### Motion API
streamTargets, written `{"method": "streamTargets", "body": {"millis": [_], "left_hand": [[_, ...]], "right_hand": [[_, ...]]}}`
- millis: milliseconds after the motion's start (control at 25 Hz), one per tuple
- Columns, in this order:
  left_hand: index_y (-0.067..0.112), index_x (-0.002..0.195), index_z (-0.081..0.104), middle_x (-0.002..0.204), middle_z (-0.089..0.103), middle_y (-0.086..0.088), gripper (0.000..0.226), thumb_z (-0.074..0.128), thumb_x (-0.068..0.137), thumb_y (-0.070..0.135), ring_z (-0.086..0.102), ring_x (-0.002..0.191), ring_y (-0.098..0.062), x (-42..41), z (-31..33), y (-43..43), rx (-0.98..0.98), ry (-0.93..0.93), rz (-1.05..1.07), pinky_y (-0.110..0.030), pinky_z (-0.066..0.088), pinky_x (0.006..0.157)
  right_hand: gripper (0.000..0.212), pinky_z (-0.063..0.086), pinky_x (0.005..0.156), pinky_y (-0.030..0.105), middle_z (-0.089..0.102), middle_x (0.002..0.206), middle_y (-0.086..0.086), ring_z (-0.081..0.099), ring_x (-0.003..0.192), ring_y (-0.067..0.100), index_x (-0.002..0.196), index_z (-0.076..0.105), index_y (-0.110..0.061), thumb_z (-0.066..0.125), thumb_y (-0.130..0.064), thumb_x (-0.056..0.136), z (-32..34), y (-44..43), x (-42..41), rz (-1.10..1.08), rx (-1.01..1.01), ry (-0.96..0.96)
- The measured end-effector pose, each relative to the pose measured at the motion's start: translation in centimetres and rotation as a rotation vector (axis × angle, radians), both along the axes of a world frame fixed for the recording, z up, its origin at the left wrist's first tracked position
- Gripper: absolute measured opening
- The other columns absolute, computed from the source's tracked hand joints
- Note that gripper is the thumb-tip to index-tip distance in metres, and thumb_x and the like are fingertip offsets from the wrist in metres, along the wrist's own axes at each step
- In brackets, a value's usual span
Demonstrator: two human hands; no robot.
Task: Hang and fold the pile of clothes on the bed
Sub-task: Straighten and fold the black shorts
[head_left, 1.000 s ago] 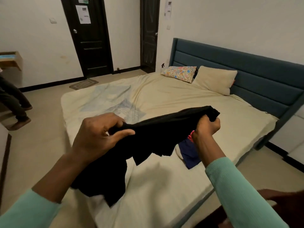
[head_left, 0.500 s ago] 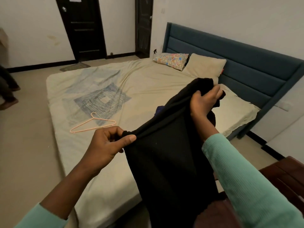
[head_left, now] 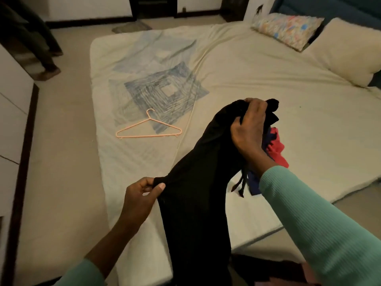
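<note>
Head view: your left hand [head_left: 142,195] pinches an edge of the black garment [head_left: 198,203] between thumb and fingers, low and near you. Your right hand [head_left: 249,129] has its fingers curled tight on the bunched far end, higher up. The cloth runs diagonally between them, the rest hanging over the bed [head_left: 268,79] edge. The hanger [head_left: 148,129] lies flat up-left, nearer your left hand, hook pointing away. The leftover clothes [head_left: 276,145] sit behind your right hand.

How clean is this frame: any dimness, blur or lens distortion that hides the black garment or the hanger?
Head view: dim light; the black fabric garment reads as a dark mass, folds lost. Head view: the wide lens bows the edges of the cream-sheeted bed; the peach plastic hanger, left hand and right hand are legible, the floral pillow soft.
</note>
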State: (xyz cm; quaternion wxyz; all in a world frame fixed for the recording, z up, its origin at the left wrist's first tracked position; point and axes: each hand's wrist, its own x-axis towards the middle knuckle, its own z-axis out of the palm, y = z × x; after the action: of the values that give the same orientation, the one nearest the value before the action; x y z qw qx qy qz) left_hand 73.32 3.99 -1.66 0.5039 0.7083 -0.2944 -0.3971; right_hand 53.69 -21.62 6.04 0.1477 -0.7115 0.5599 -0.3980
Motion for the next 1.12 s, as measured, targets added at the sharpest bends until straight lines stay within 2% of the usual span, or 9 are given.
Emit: {"method": "streamTargets", "body": {"millis": [200, 400, 600, 680, 760, 840, 920, 1000, 1120], "left_hand": [[0.020, 0.098, 0.078, 0.091, 0.079, 0.002, 0.006, 0.076, 0.094, 0.016, 0.075, 0.092, -0.016, 7.3, -12.9, -11.2, 0.140, 0.005, 0.115, -0.041, 0.060, 0.091], [0.017, 0.096, 0.080, 0.091, 0.080, -0.001, 0.005, 0.079, 0.091, 0.018, 0.076, 0.092, -0.019, 10.9, -23.7, -17.1, 0.251, 0.095, 0.215, -0.046, 0.060, 0.095], [0.029, 0.086, 0.080, 0.081, 0.078, 0.011, 0.024, 0.085, 0.078, 0.051, 0.076, 0.083, -0.013, 11.5, -29.0, -17.8, 0.423, 0.022, 0.317, -0.048, 0.062, 0.088], [0.030, 0.086, 0.081, 0.082, 0.079, 0.010, 0.034, 0.084, 0.071, 0.060, 0.076, 0.084, -0.013, 11.7, -29.3, -17.8, 0.427, 0.025, 0.304, -0.049, 0.062, 0.087], [0.031, 0.083, 0.081, 0.080, 0.078, 0.010, 0.033, 0.084, 0.070, 0.061, 0.076, 0.082, -0.013, 11.8, -29.0, -17.7, 0.428, -0.001, 0.290, -0.050, 0.062, 0.086], [0.033, 0.082, 0.080, 0.080, 0.079, 0.009, 0.026, 0.084, 0.074, 0.057, 0.077, 0.083, -0.015, 11.8, -28.7, -17.7, 0.416, -0.009, 0.259, -0.051, 0.061, 0.087], [0.030, 0.087, 0.078, 0.085, 0.078, 0.007, 0.016, 0.081, 0.085, 0.046, 0.076, 0.087, -0.015, 11.1, -28.2, -17.4, 0.406, -0.040, 0.236, -0.050, 0.061, 0.090], [0.027, 0.097, 0.075, 0.090, 0.076, 0.007, 0.010, 0.075, 0.094, 0.036, 0.073, 0.089, -0.015, 9.8, -27.7, -17.0, 0.413, -0.142, 0.256, -0.044, 0.060, 0.090], [0.020, 0.104, 0.073, 0.095, 0.072, 0.003, 0.018, 0.071, 0.097, 0.036, 0.067, 0.090, -0.015, 7.9, -26.8, -15.8, 0.446, -0.247, 0.245, -0.032, 0.051, 0.083]], "right_hand": [[0.047, 0.045, 0.100, 0.047, 0.043, 0.139, 0.017, 0.052, 0.115, 0.040, 0.133, 0.052, -0.007, 0.057, 0.001, 0.086, -12.4, -12.0, 9.6, 0.172, 0.182, 0.256], [0.053, 0.045, 0.101, 0.050, 0.039, 0.145, 0.019, 0.049, 0.119, 0.045, 0.139, 0.047, -0.006, 0.057, -0.001, 0.087, -23.5, -20.7, 16.1, 0.268, 0.293, 0.537], [0.058, 0.044, 0.103, 0.045, 0.037, 0.148, 0.018, 0.050, 0.128, 0.043, 0.146, 0.041, -0.007, 0.059, -0.006, 0.091, -31.0, -24.2, 18.7, 0.413, 0.573, 0.637], [0.071, 0.042, 0.111, 0.043, 0.027, 0.158, 0.017, 0.046, 0.137, 0.040, 0.156, 0.031, -0.010, 0.061, -0.009, 0.091, -32.7, -22.2, 17.8, 0.444, 0.602, 0.541], [0.072, 0.039, 0.116, 0.041, 0.027, 0.160, 0.016, 0.044, 0.141, 0.036, 0.157, 0.032, -0.011, 0.060, -0.015, 0.090, -33.2, -18.4, 15.9, 0.341, 0.467, 0.338], [0.059, 0.042, 0.113, 0.038, 0.043, 0.146, 0.011, 0.051, 0.132, 0.030, 0.148, 0.043, -0.013, 0.060, -0.022, 0.092, -33.3, -13.2, 12.3, 0.119, 0.409, 0.146], [0.040, 0.049, 0.102, 0.038, 0.055, 0.128, 0.003, 0.060, 0.116, 0.025, 0.134, 0.054, -0.016, 0.062, -0.027, 0.097, -33.3, -6.8, 7.8, -0.098, 0.517, 0.058], [0.032, 0.052, 0.095, 0.038, 0.055, 0.123, -0.002, 0.062, 0.111, 0.022, 0.129, 0.055, -0.022, 0.063, -0.031, 0.099, -33.1, -0.7, 4.0, -0.193, 0.692, 0.121], [0.045, 0.053, 0.096, 0.042, 0.052, 0.129, -0.003, 0.057, 0.115, 0.017, 0.139, 0.048, -0.025, 0.065, -0.039, 0.099, -33.5, 5.2, 0.3, -0.242, 0.887, 0.286]]}}
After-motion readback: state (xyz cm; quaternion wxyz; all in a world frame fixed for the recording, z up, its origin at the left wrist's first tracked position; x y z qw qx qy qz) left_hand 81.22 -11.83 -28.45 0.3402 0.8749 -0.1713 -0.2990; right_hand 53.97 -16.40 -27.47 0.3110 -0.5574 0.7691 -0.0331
